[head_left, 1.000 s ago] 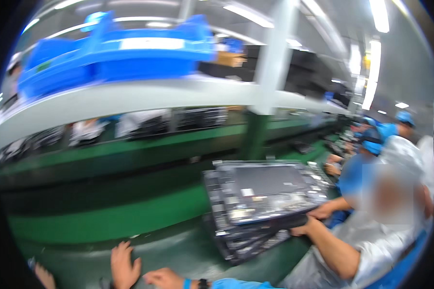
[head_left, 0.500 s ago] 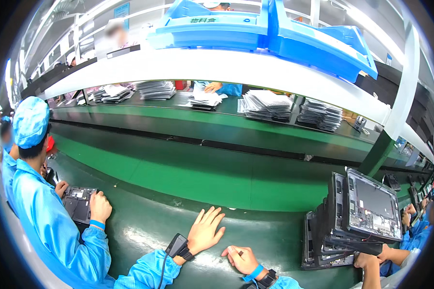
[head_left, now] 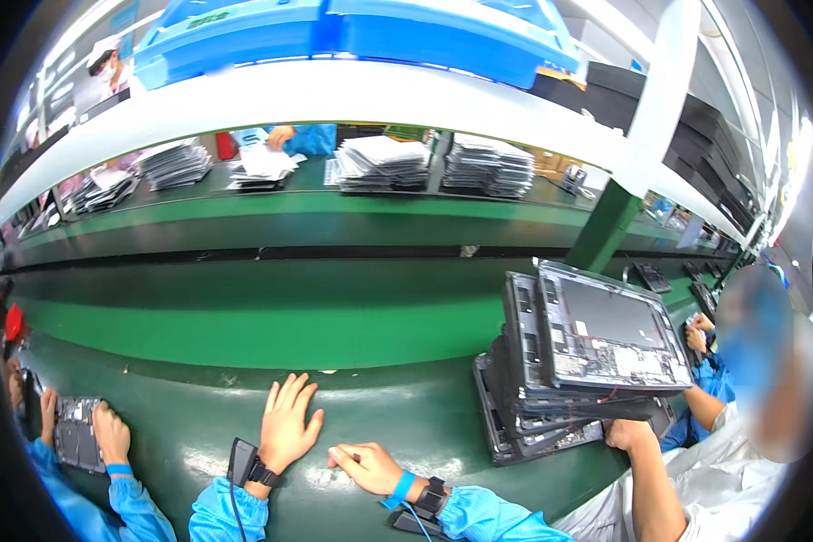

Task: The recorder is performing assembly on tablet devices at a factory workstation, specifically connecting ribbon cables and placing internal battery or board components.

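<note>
Bench [head_left: 185,384], dk green, under both hands | L hand [head_left: 286,429]: palm down, fingers spread, holds nothing | R hand [head_left: 368,467]: half-curled, palm hidden, can't tell if gripping | stack of opened elec. units [head_left: 596,343]: lies R of R hand, apart, w/ co-worker's hand [head_left: 630,435] at lower edge

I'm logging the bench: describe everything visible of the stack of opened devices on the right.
The stack holds several flat, dark rectangular units, seemingly plastic. The top unit lies open, showing a large dark-grey rectangle and a pale circuit board along its near edge. Layers sit unevenly, the upper ones offset from the lower. It appears to rest on the green bench; a co-worker's hand is at its near edge, contact unclear.
</note>
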Motion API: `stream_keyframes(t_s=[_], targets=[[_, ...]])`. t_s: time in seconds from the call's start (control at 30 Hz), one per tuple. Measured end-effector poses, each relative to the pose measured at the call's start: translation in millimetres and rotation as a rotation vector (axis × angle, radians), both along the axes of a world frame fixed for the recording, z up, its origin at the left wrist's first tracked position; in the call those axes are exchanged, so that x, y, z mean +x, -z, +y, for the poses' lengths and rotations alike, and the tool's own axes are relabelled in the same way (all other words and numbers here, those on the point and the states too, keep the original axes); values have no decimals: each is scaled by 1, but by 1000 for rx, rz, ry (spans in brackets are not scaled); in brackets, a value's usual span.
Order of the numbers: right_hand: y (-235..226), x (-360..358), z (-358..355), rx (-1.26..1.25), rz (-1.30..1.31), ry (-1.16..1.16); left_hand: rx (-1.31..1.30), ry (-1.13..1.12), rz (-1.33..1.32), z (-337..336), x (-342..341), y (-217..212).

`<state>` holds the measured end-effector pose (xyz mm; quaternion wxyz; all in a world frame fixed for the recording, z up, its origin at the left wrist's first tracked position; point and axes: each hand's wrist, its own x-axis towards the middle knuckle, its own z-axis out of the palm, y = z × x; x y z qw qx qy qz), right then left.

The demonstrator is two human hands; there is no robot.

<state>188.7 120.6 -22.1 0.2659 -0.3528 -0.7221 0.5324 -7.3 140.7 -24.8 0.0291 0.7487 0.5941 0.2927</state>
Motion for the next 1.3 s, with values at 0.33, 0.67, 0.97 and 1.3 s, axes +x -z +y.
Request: stream_keyframes(t_s=[0.33,0.67,0.97,1.3], targets=[[14,-4,4,95,10,0,-14,-14,-1,-3,0,1],[13,-4,3,131,-14,-14,-28,-23,-8,-5,2,-1],[15,-13,6,186,59,-1,-50,-23,32,-2,-10,8],[17,-11,5,184,32,18,-89,-19,31,-1,-5,8]])
